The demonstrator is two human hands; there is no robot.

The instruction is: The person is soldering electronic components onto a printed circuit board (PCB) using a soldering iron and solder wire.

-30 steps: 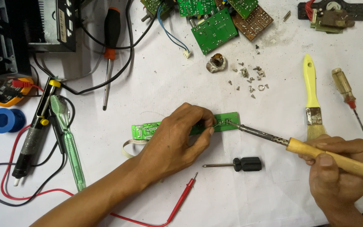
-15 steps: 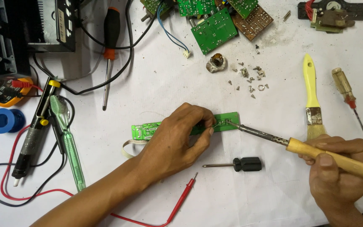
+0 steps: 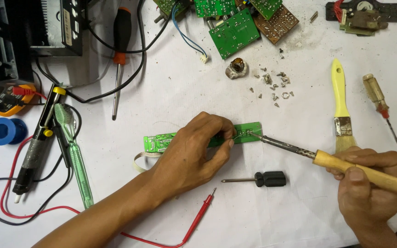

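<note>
Your left hand (image 3: 194,156) presses down on the narrow green circuit board (image 3: 159,141) at the frame's centre, fingertips pinching a thin solder wire (image 3: 239,134) near its right end. The soldering iron (image 3: 290,148) tip touches the board there; your right hand (image 3: 368,183), lower right, is clenched round its wooden handle. You look mid-joint: next calls for a steady tip and a clean lift-off. Your fingers hide the board's middle, the joint is too small to judge, and the handle's end is cut off.
</note>
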